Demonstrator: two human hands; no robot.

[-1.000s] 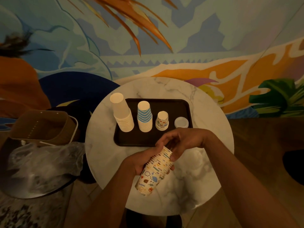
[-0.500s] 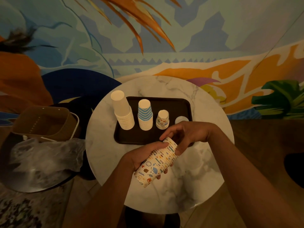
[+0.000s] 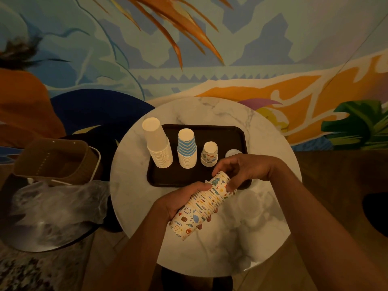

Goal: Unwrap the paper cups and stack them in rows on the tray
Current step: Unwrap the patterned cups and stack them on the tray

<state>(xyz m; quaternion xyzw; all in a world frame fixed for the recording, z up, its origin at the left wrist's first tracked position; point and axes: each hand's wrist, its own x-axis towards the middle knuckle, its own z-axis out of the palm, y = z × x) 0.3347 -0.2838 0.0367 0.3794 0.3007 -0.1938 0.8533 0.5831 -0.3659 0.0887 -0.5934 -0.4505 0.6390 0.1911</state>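
My left hand (image 3: 180, 200) grips a long stack of patterned paper cups (image 3: 199, 208), held slantwise above the table in front of the tray. My right hand (image 3: 241, 171) pinches the topmost cups (image 3: 220, 182) at the stack's upper end. On the dark tray (image 3: 222, 133) stand a tall white cup stack (image 3: 157, 143), a blue-striped stack (image 3: 187, 149), a short patterned stack (image 3: 210, 154) and a small white cup (image 3: 232, 153) partly hidden behind my right hand.
The tray lies on a round marble table (image 3: 210, 248). To the left stand a brown basket (image 3: 54, 160) and crumpled clear plastic wrapping (image 3: 52, 208) on a lower round surface. A painted wall rises behind the table.
My left hand has raised and tilted the patterned stack toward the tray. My right hand's fingers have moved onto the stack's top end and curled round the uppermost cups.
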